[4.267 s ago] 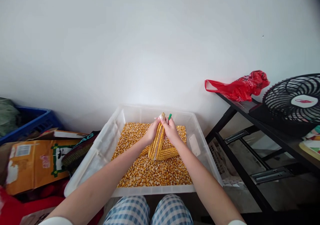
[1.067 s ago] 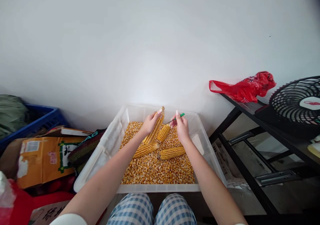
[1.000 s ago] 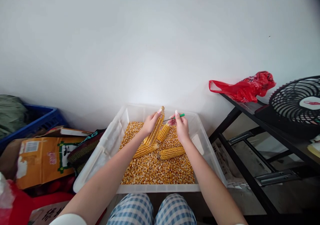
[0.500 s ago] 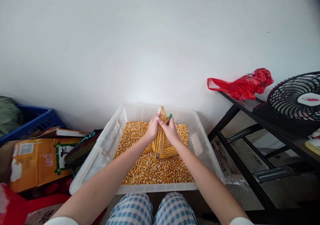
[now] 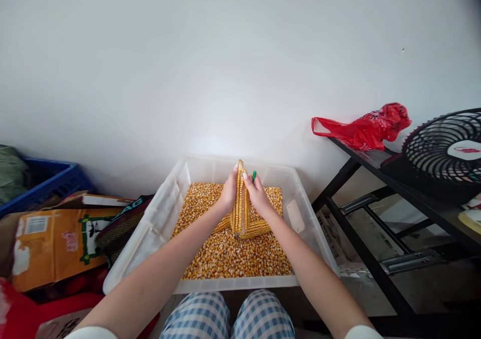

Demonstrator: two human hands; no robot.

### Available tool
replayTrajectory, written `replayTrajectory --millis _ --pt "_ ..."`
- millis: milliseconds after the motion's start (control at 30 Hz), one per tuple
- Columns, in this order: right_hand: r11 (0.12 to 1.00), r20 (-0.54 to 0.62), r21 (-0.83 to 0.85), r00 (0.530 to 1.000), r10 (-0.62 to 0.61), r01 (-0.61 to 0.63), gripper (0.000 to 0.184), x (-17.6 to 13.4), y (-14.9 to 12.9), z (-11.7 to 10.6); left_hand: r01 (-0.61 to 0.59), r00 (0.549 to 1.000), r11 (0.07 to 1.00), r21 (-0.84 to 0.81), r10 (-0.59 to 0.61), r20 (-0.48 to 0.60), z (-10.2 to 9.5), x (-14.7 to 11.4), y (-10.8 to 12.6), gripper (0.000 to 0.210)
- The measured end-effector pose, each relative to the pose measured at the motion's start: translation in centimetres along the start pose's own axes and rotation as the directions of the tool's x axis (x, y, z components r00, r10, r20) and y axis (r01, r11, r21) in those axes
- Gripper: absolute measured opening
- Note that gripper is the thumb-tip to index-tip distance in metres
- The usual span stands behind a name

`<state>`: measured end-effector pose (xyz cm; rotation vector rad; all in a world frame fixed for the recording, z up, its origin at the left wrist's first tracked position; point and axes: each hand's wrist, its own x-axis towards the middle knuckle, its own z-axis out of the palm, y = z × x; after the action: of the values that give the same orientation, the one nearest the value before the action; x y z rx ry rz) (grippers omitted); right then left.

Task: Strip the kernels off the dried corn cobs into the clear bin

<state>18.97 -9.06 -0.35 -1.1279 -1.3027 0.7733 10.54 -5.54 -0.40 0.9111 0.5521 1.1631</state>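
My left hand (image 5: pixel 228 192) is closed around the left side of an ear of corn (image 5: pixel 238 206), which stands nearly upright with its tip pointing away from me. A strip along its right face looks bare of kernels. In my right hand (image 5: pixel 258 194) is a small tool with a green handle (image 5: pixel 254 175); its working end is hidden by the fingers. The right thumb touches the ear near its top. Beneath lie another ear of corn (image 5: pixel 257 229) and what looks like part of one more (image 5: pixel 224 224), on loose kernels (image 5: pixel 233 261) in a clear plastic tub (image 5: pixel 244 282).
A white wall (image 5: pixel 225 68) rises behind the tub. On the right stands a black metal-framed table (image 5: pixel 361 166) with a red plastic bag (image 5: pixel 368 128) and a black fan (image 5: pixel 443 148). To the left are an orange carton (image 5: pixel 56 243), a mesh bag (image 5: pixel 120 228) and a blue crate (image 5: pixel 60 181).
My right thumb has moved up the ear toward its tip, away from the left thumb. The ear's top has shifted slightly left. My left hand has barely moved.
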Motion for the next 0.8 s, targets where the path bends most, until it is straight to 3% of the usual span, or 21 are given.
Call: replayTrajectory --millis 200,433,600,800 --pt "0.996 0.018 -0.075 0.999 -0.043 0.045 0.031 0.0 -0.3 -0.3 0.053 0.995 0.997 -0.059 -0.048 0.093 0.3 -0.3 0.7 0.044" --pt "0.998 0.05 -0.04 0.998 -0.041 0.043 0.028 0.1 -0.5 -0.5 0.098 0.992 0.995 -0.02 -0.097 0.076 0.1 -0.2 1.6 0.043" --pt "0.998 0.101 -0.065 0.994 0.033 -0.027 0.04 -0.2 -0.8 -0.4 0.096 0.993 0.99 -0.105 -0.089 0.074 0.2 -0.2 2.1 0.036" --pt "0.998 0.162 -0.055 0.986 -0.032 0.041 0.033 -0.4 -1.4 -0.6 0.2 0.978 0.977 -0.079 -0.195 0.076 -0.1 -0.2 2.8 0.038"
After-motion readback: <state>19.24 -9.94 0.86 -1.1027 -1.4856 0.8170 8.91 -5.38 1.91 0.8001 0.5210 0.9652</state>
